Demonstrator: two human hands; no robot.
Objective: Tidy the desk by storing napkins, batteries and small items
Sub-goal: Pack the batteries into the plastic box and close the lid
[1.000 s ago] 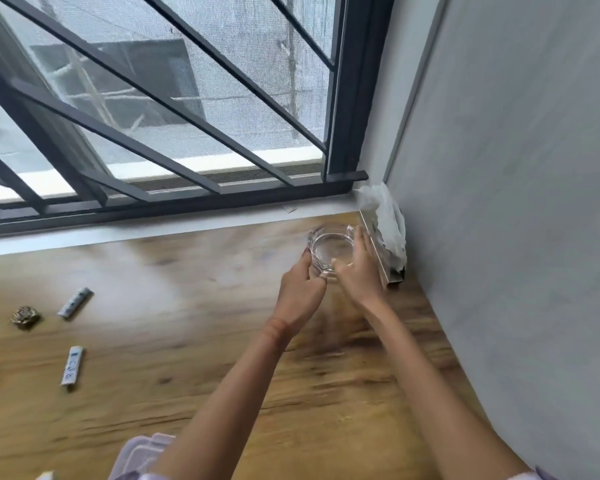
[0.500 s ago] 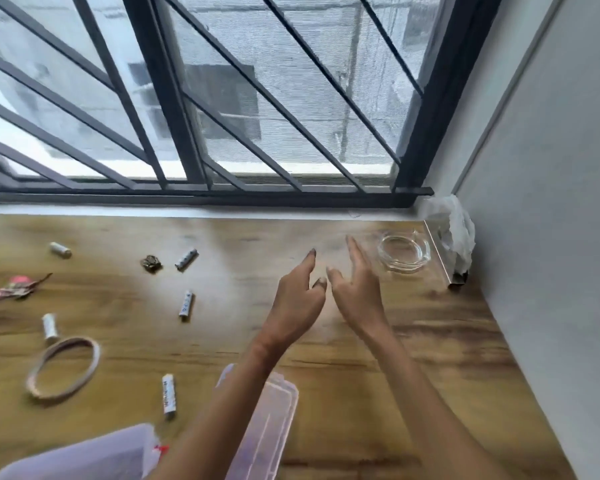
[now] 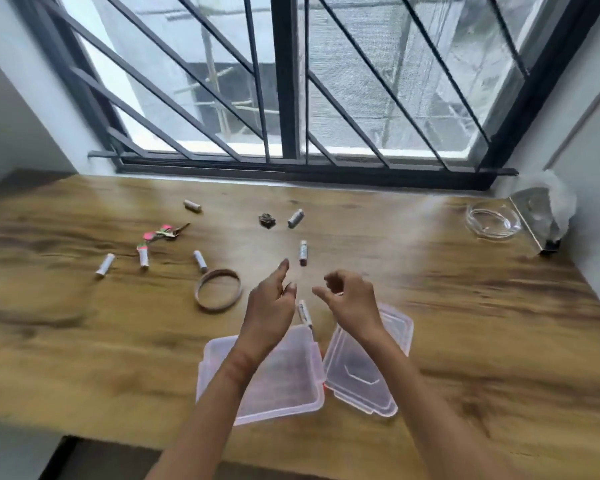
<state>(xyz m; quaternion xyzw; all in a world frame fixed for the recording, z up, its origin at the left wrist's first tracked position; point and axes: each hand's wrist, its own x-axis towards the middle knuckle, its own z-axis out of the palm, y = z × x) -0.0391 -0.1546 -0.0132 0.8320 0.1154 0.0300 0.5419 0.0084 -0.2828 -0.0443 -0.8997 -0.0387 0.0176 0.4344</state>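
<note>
Left hand (image 3: 270, 304) and right hand (image 3: 353, 301) are being held above the counter (image 3: 471, 327), each grip loosely curled, clasping nothing.

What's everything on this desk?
batteries: seven, whitish, scattered mid-desk; maybe another at left edge
ring: one, brown, left of hands
keys: one bunch, pink tags, left
small dark object: one, by far battery
box: one, clear pinkish, open, near edge
lid: one, clear, right of box
glass dish: one, clear, far right
napkin holder: one, metallic, right corner
desk: one, brown wood
left hand: one, empty, above box
right hand: one, empty, above lid
</note>
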